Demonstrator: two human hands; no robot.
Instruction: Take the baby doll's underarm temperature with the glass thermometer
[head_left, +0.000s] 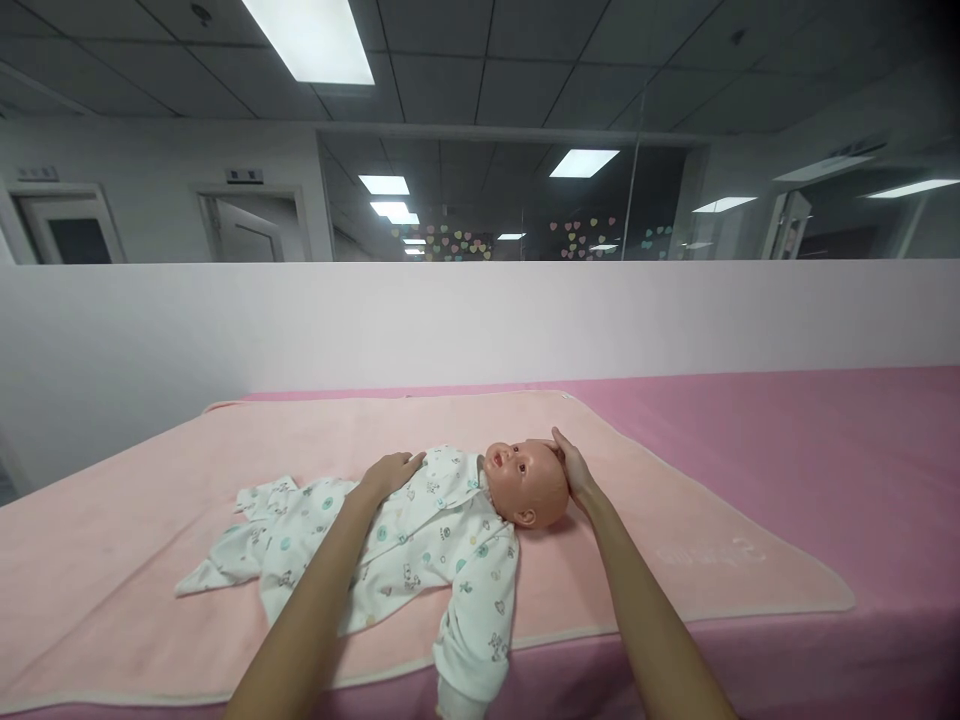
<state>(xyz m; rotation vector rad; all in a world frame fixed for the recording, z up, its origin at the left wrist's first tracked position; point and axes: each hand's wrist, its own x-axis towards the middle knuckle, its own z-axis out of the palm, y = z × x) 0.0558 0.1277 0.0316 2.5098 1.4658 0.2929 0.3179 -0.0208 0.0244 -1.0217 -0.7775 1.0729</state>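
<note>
A baby doll [531, 482] lies on its back on a peach blanket [600, 590], its head to the right and its legs to the left. It wears a white printed outfit [420, 530] with long sleeves; the near sleeve hangs over the table's front edge. My left hand [391, 474] rests flat on the doll's belly, fingers stretched out. Against the crown of the doll's head lies my right hand [573, 468], thumb up and apart; its other fingers are partly hidden behind the head.
Under the blanket is a pink table cover [825, 480], reaching right. A low white partition [480, 320] stands along the back edge. Beyond it are glass panes with heart stickers [450, 240] and doorways [255, 230].
</note>
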